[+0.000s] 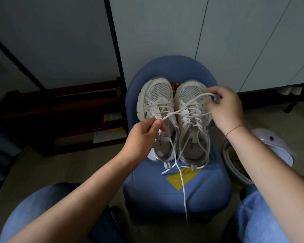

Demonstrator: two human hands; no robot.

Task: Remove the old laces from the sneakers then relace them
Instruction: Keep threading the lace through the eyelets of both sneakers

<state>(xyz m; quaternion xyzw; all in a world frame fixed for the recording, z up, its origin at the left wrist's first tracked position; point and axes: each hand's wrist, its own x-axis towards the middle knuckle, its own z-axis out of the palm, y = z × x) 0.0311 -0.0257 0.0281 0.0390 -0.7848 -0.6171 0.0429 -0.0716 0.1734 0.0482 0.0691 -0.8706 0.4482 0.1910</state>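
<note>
Two white mesh sneakers stand side by side on a small blue chair [200, 190], toes pointing away from me. The left sneaker [157, 104] is laced. White laces [186, 106] rise from the right sneaker [193, 123] and stretch out to both sides. My left hand [144, 134] pinches one strand at the left, over the left sneaker's heel. My right hand [225, 106] pinches a loop of lace above the right sneaker's outer side. A long loose end [182, 186] hangs down over the seat's front edge.
A yellow patch [180, 178] marks the chair seat. A pale bin with an open lid [268, 155] stands to the right of the chair. Dark wooden shelving [63, 113] sits at the left; white cabinet doors [218, 32] are behind. My jeans-clad knees frame the bottom.
</note>
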